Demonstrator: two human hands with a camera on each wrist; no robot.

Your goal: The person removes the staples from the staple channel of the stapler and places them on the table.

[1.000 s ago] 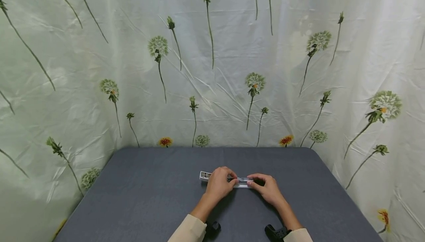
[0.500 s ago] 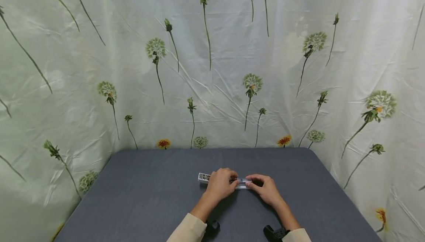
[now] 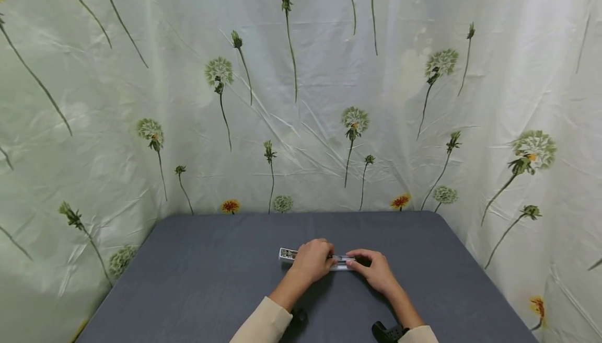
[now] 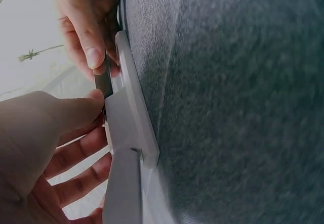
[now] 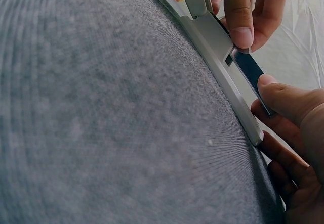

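Observation:
A light grey stapler (image 3: pixel 287 254) lies on the table with its top cover (image 4: pixel 121 188) swung open to the left. Its metal magazine (image 5: pixel 248 67) runs above the pale base (image 5: pixel 223 82). My left hand (image 3: pixel 311 262) pinches the magazine near the stapler's middle, thumb on the near side; its other fingers spread behind in the left wrist view. With thumb and forefinger, my right hand (image 3: pixel 376 270) pinches the magazine's free right end. The left hand hides the stapler's middle in the head view, and whatever lies inside the magazine is hidden by fingers.
The table (image 3: pixel 211 280) has a dark grey cloth top with rounded far corners. A pale curtain (image 3: pixel 310 175) printed with dandelions hangs behind it and along both sides. Black straps with a device (image 3: pixel 388 332) sit at the wrists.
The head view has shifted slightly, so the scene sits a little lower and further left. Both hands stay at the stapler; the left fingertips have curled slightly lower over the magazine.

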